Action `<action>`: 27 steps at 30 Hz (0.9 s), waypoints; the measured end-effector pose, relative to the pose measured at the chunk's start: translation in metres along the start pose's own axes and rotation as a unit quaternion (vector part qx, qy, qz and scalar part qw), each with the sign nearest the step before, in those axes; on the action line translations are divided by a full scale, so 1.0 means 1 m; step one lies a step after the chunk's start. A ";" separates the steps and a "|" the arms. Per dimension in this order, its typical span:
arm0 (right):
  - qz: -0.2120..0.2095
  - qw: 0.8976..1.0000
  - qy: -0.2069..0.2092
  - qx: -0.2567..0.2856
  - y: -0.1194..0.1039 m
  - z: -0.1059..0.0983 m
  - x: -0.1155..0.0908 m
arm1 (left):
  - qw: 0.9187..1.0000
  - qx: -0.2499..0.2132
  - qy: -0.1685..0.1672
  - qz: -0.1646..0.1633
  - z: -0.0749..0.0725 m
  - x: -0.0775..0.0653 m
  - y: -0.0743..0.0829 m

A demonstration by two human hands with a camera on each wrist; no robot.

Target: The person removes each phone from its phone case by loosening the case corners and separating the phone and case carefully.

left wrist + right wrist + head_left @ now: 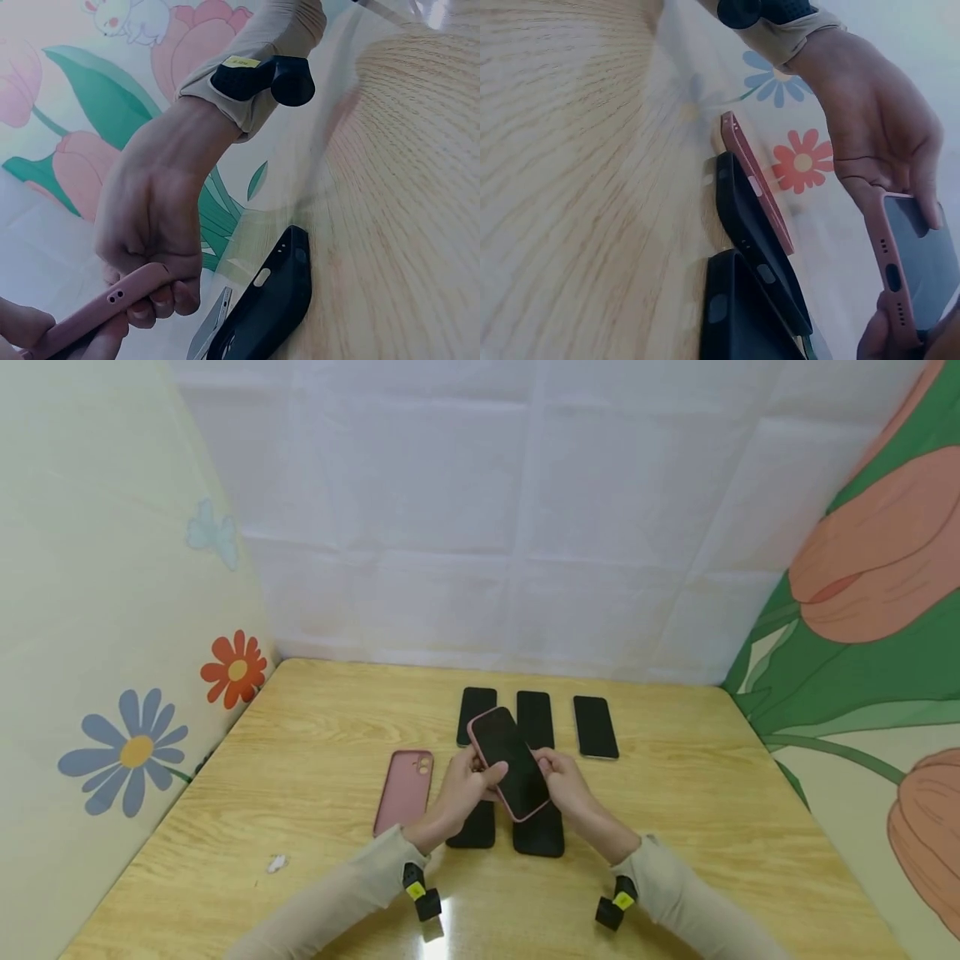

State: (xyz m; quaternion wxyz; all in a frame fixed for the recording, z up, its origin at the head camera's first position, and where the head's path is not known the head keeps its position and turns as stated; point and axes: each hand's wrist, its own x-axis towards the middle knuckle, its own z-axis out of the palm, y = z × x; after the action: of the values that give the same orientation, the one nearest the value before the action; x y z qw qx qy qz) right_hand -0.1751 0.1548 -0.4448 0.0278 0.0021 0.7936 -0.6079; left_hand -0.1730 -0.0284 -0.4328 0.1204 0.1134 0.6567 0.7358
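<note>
A phone with a dark screen sits in a pink case, held tilted over the table between both hands. My left hand grips its left long side, thumb lying over the screen. On the opposite side my right hand pinches the edge with curled fingers. The left wrist view shows the right hand at one end of the pink case, left fingers at the other. Under the held phone lie two black phone cases, partly hidden by hands and phone.
An empty pink case lies left of the left hand. Behind the hands, dark phone-shaped slabs lie in a row on the wooden table. A white scrap lies at the left front. Cloth walls enclose the table.
</note>
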 end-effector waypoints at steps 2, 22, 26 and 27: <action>0.005 1.000 -0.011 0.001 -0.002 -0.001 -0.001 | 1.000 0.003 -0.004 -0.004 -0.001 0.001 0.000; -0.001 0.989 -0.139 0.053 -0.003 -0.017 0.001 | 0.999 0.005 0.019 -0.036 -0.008 0.001 -0.001; 0.010 0.987 -0.156 0.047 -0.002 -0.022 0.004 | 0.999 0.000 0.019 -0.043 -0.008 0.002 -0.003; 0.012 0.986 -0.160 0.048 -0.002 -0.022 0.005 | 0.999 0.000 0.019 -0.044 -0.009 0.002 -0.004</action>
State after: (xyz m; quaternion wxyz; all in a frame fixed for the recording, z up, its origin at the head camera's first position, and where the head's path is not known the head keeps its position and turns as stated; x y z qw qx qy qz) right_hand -0.1807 0.1757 -0.4371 0.1615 -0.0839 0.7485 -0.6376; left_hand -0.1775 -0.0354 -0.4373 0.1405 0.0704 0.6633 0.7316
